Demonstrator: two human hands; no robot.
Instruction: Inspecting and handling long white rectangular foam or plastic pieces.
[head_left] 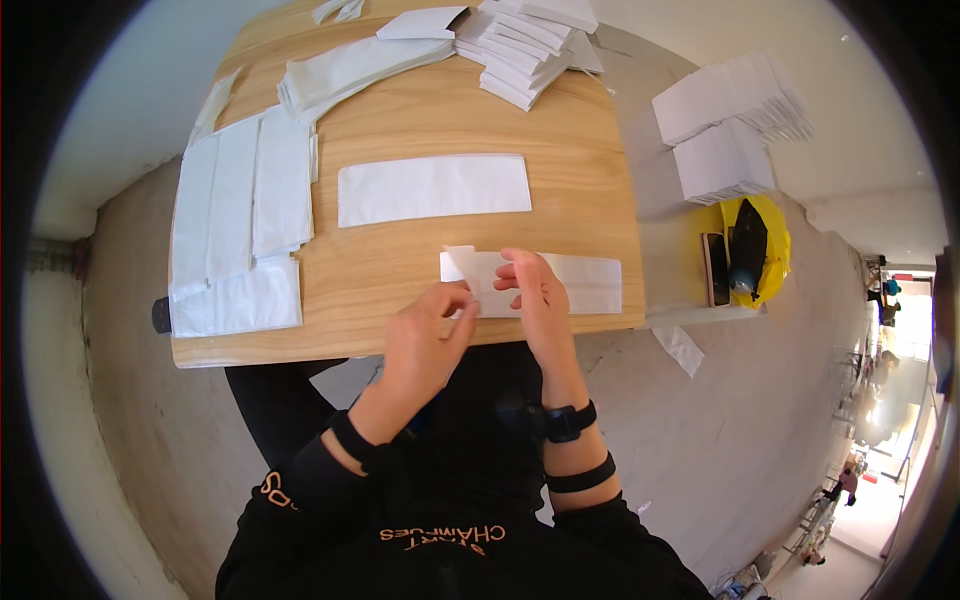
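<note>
A long white paper sleeve [597,286] lies flat near the table's front edge. Its left end is folded into a small slanted flap [458,262]. My left hand [418,342] is at that end, thumb and forefinger closed on the sleeve's folded edge. Over the middle of the sleeve hovers my right hand [541,305], its fingers loosely bent and apart with nothing in them. Farther back, a stack of similar flat white sleeves [434,190] lies lengthwise across the table.
Stacks of white sleeves [232,200] cover the table's [400,120] left side. Another pile [365,72] and folded white packets [520,50] lie at the back. Right of the table are stacked white packets [725,160], a yellow bag [770,255] and a phone [716,268].
</note>
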